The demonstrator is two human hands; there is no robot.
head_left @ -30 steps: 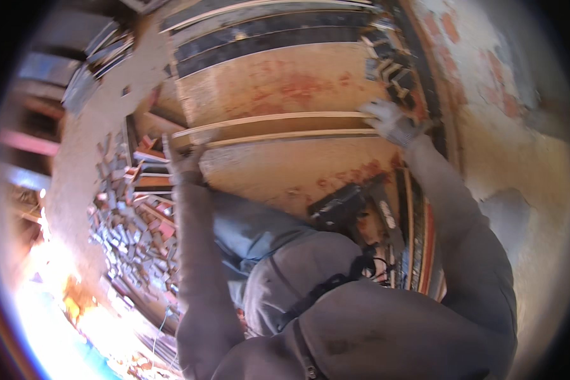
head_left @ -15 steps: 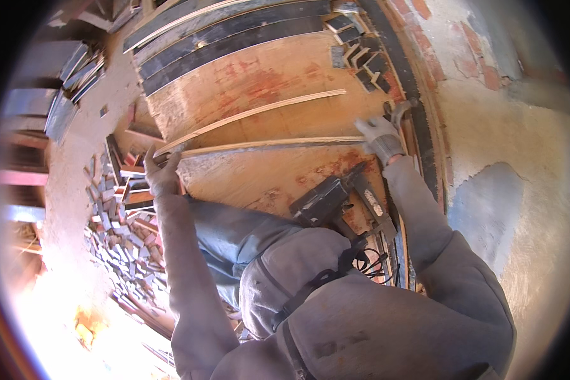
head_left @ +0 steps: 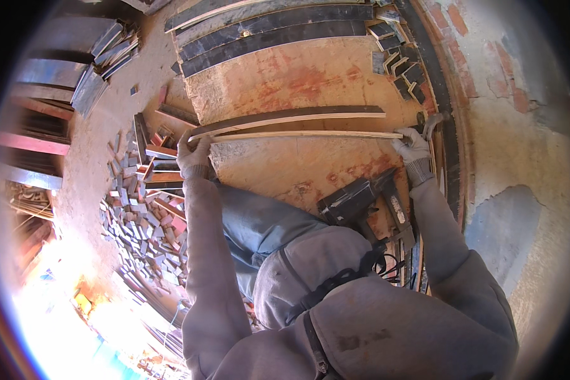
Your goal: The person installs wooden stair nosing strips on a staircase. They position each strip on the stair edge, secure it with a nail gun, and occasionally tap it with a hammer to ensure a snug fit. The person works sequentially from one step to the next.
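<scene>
Two long, narrow plywood strips run side by side across the worktop [head_left: 291,82]. The near strip [head_left: 310,134] shows a pale edge; the far strip [head_left: 297,116] has its dark face up. My gloved left hand [head_left: 194,154] is closed at their left ends, where the strips come together. At the other end, my gloved right hand [head_left: 413,149] pinches the near strip's tip. The far strip's right end lies free, apart from that hand. A dark nail gun [head_left: 354,199] rests on the board close to my body, below the right hand.
Dark planks [head_left: 272,44] lie along the worktop's far side. Small angled offcuts [head_left: 405,69] sit at the far right, by a worn wall [head_left: 506,139]. A hammer [head_left: 432,123] lies beyond my right hand. Wood scraps [head_left: 142,228] are heaped on the floor at left.
The far strip has rolled to show its dark face, and its right end is nearer the other strip. My right fingers, spread before, have closed on the near strip's end. The view has shifted.
</scene>
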